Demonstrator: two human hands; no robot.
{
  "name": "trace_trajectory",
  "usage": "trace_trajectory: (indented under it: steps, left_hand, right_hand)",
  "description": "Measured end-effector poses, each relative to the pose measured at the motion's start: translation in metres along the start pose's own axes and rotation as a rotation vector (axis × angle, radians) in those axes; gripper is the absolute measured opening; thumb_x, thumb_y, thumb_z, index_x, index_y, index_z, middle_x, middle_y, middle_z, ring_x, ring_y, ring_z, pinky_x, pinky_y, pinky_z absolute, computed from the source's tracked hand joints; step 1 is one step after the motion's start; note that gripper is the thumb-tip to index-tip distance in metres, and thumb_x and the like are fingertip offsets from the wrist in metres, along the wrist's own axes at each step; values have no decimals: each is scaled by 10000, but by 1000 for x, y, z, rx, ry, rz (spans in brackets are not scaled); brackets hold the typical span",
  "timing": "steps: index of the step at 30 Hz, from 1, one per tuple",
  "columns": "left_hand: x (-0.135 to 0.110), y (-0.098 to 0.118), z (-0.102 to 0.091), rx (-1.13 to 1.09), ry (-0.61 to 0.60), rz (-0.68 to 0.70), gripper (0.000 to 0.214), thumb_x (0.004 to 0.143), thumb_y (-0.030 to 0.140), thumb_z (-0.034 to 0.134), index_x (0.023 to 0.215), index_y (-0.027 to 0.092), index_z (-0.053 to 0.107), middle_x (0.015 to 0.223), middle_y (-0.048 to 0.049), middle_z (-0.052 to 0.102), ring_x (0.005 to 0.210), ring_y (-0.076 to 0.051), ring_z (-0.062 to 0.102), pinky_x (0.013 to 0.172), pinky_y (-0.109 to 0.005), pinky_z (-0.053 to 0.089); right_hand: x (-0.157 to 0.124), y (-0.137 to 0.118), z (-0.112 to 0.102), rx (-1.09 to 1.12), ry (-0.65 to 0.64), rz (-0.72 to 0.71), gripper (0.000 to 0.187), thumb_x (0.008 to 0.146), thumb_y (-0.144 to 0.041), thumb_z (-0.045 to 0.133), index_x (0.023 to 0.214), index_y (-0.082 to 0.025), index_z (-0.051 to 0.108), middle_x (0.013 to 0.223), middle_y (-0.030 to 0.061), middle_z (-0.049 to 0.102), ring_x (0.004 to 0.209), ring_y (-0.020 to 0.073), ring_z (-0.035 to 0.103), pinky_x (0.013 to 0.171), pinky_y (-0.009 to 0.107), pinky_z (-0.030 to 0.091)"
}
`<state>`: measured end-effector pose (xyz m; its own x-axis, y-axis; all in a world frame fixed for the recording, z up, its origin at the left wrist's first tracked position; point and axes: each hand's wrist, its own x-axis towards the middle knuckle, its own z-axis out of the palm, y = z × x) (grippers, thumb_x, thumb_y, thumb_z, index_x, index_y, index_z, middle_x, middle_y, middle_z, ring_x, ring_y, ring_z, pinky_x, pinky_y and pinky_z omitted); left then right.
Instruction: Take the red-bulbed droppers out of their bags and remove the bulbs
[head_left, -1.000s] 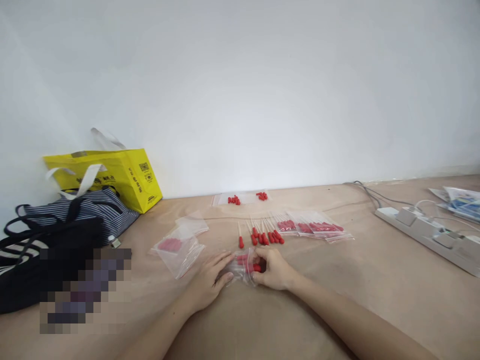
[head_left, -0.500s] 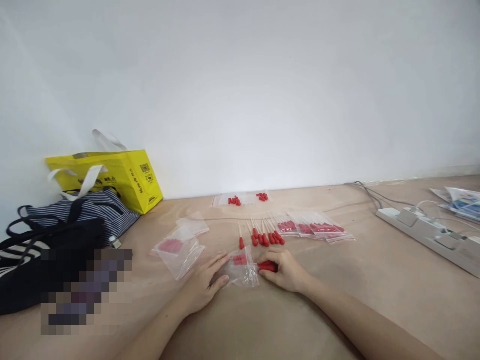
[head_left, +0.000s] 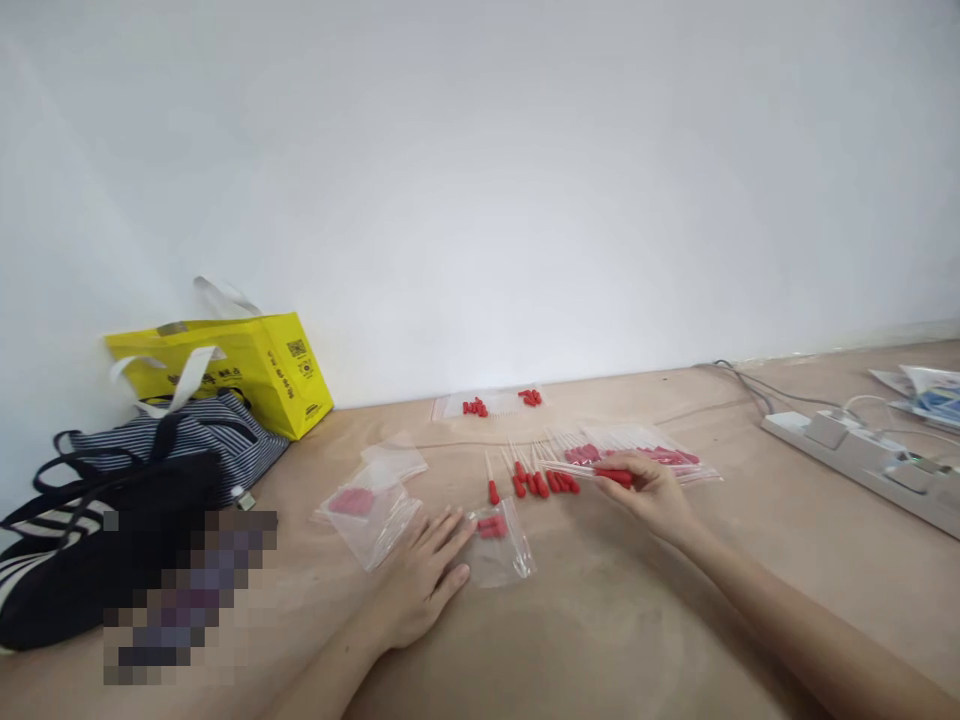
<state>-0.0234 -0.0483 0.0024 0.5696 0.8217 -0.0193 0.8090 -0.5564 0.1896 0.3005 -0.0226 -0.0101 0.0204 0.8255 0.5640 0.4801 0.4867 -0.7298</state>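
Observation:
My left hand (head_left: 420, 575) lies flat on the table with fingers spread, its fingertips touching the edge of a small clear zip bag (head_left: 501, 540) that holds a few red caps. My right hand (head_left: 654, 492) is pinched shut on a red-capped dropper (head_left: 592, 473), held just right of a row of several loose red-capped droppers (head_left: 532, 478). Behind my right hand lie several clear bags of red-capped droppers (head_left: 645, 450).
A pile of clear bags (head_left: 371, 500) lies left of my left hand. A flat bag with red caps (head_left: 495, 404) sits near the wall. A yellow bag (head_left: 240, 370) and striped and black bags (head_left: 142, 470) are at left. A white power strip (head_left: 870, 455) with cables lies at right.
My right hand pulled a red-capped dropper out of the small bag and carried it right and away, beside the loose row. My left hand stayed by the bag.

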Motion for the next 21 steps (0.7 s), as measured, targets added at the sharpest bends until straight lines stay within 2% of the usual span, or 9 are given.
trace_trajectory:
  steps: [4,7,9,13,21]
  left_hand:
    - [-2,1,0,39,-26,49,462,884,444,245,1329,344,164,1418,10,155,1299,-214,132,1043,-492,127]
    - [-5,1,-1,41,-34,52,477,880,458,247,1332,338,154,1420,4,141,1300,-220,124,1039,-489,145]
    - [-7,0,-1,43,-43,43,483,877,465,245,1333,332,157,1420,-2,143,1299,-219,128,1039,-483,155]
    - [-11,-2,-2,56,-59,25,488,874,476,237,1333,323,172,1420,-12,147,1298,-220,136,1038,-487,156]
    - [-10,-4,-2,67,-60,23,494,870,480,248,1333,333,158,1419,-10,154,1296,-225,146,1033,-493,164]
  right_hand:
    - [14,-16,57,-154,-20,-150,129,739,-216,547,825,-196,641,813,42,613,754,144,573,682,249,456]
    - [23,-26,99,-436,-113,-205,165,781,-150,478,816,-188,634,832,47,592,728,126,556,650,223,431]
    - [27,-28,118,-585,-171,-226,172,788,-137,465,784,-181,631,837,55,583,735,137,546,651,234,411]
    - [30,-25,134,-649,-203,-241,164,790,-156,479,739,-162,635,837,79,576,757,162,532,697,274,370]
    - [29,-30,133,-701,-235,-252,299,814,-399,464,742,-173,647,786,74,604,773,182,516,716,331,275]
